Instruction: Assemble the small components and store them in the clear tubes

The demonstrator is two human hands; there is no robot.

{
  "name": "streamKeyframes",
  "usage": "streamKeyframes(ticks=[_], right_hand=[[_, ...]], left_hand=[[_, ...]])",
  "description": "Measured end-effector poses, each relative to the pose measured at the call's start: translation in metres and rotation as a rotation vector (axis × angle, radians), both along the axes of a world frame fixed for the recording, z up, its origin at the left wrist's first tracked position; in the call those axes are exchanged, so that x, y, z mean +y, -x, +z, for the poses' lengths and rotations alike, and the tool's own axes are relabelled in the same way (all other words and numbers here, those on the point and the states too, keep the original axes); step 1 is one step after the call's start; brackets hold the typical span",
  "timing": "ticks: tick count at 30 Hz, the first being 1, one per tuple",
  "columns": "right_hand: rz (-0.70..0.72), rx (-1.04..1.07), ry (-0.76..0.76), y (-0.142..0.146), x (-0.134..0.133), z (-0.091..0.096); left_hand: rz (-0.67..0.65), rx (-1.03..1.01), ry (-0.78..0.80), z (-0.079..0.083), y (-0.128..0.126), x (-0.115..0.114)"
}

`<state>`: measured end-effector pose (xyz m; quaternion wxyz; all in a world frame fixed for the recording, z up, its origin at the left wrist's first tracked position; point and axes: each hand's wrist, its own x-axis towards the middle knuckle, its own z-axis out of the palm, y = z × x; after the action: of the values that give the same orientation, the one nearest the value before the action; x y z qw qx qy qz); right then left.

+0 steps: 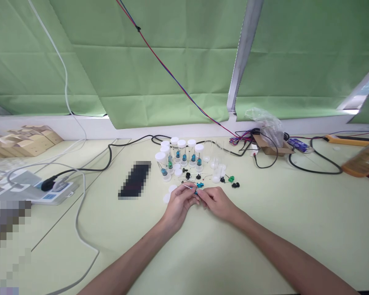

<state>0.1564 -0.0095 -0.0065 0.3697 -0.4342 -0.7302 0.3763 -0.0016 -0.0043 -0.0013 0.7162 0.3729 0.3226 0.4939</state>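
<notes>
Pale yellow-green laminate bench (264, 229), smooth and matte, with a thin seam line running across the left side. Both bare forearms come in from the bottom edge and converge at bench centre, wrists low over the surface.

Left hand (180, 205): fingers curled, thumb and forefinger pinched. Right hand (219, 203): knuckles up, fingers folded in, tips meeting the left hand's. Both are closed on one small blue part (196, 191), held between the fingertips just above the bench. A thin shiny metal lead (187, 186) sticks out from it up and to the left.

Just beyond the hands:
- Loose round white caps (172, 189), flat plastic.
- A second blue piece (200, 185).
- Small black parts (188, 175).
- A green part (231, 179).

Behind those is a cluster of clear plastic vials (181, 157), upright cylinders with white caps, several with a blue or green piece inside. A pixelated dark rectangle (135, 180) lies to their left.

Far left: a white power strip (57, 194) with a black plug, and a glossy black cable (110, 157) snaking back toward the vials. Light wooden blocks (27, 141) sit at the wall.

Far right: a small cardboard box (269, 148) with a crinkled clear bag on top, more black cable loops, and a yellow tool (347, 140).

Backdrop: green fabric blinds (172, 61) with fold creases, and a twisted red-blue wire pair (172, 78) hanging diagonally across them.
</notes>
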Motion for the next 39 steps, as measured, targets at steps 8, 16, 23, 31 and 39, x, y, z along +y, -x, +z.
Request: streamKeyframes(ticks=[8,16,23,31,39], right_hand=[[0.012,-0.019,-0.002,-0.0002,-0.0006,0.0024],[0.004,-0.015,0.0,0.0001,-0.0006,0.0021],[-0.016,0.012,0.02,-0.0001,0.0001,-0.0008],[-0.02,0.015,0.018,0.0003,0.0002,-0.0032],[-0.019,-0.025,0.002,0.0009,-0.0002,0.001]], left_hand=[[0.006,-0.007,0.007,0.0004,0.0002,0.0001],[0.01,-0.004,0.006,0.0019,0.0001,-0.0005],[0.003,-0.006,0.005,0.0024,-0.0013,-0.0003],[0.01,-0.014,0.018,0.002,-0.0011,-0.0003],[0.001,-0.012,0.002,0.0031,-0.0004,-0.001]])
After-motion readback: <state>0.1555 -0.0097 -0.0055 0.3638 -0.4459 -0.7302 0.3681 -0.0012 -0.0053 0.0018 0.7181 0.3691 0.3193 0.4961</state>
